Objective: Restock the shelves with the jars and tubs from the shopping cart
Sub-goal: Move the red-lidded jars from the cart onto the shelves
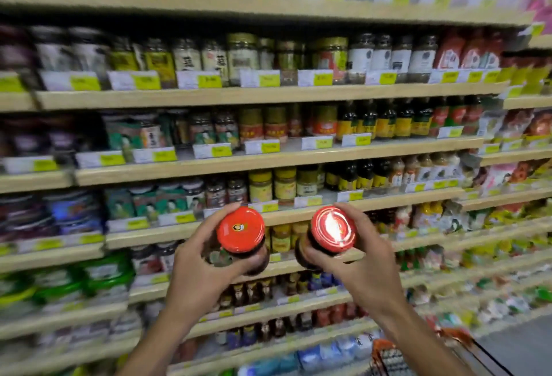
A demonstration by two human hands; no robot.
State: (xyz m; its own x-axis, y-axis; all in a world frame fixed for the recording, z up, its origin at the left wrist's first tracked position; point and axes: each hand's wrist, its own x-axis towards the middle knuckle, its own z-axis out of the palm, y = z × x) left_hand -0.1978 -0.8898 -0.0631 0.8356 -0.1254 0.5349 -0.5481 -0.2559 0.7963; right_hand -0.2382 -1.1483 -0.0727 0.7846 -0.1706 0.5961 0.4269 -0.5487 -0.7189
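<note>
Two red-lid jars: L hand [197,274] gripped one [240,233], R hand [358,259] other [333,230]; best shelved upright, labels fwd, one at a time.

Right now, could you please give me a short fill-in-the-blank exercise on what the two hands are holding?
Each hand holds one ____.
The left jar and the right jar both have lids coloured ____.
The left hand and right hand are raised before stocked ____.
Missing words: jar; red; shelves
</note>
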